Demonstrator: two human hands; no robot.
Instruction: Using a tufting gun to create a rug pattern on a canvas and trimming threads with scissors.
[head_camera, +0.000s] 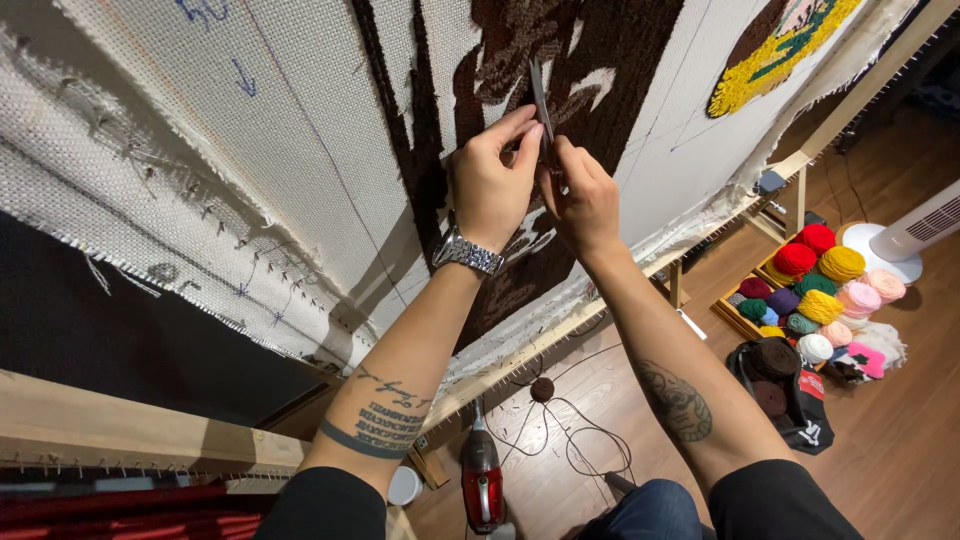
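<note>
Pinching a thin dark blade (541, 105), smooth and faintly glinting, probably metal, between the left hand (490, 185) and right hand (585, 200). Wearing a polished, shiny steel-link watch (466, 252). Pressing against coarse, matt white woven backing cloth (200, 150), rough with fraying edges. Showing fuzzy dark brown tufted pile (610, 70). Stretching over a bare, matt pale wooden frame (110, 425). Lying below: soft yarn balls (820, 285), glossy red plastic vacuum (481, 478), smooth satin wood floor (900, 440).
</note>
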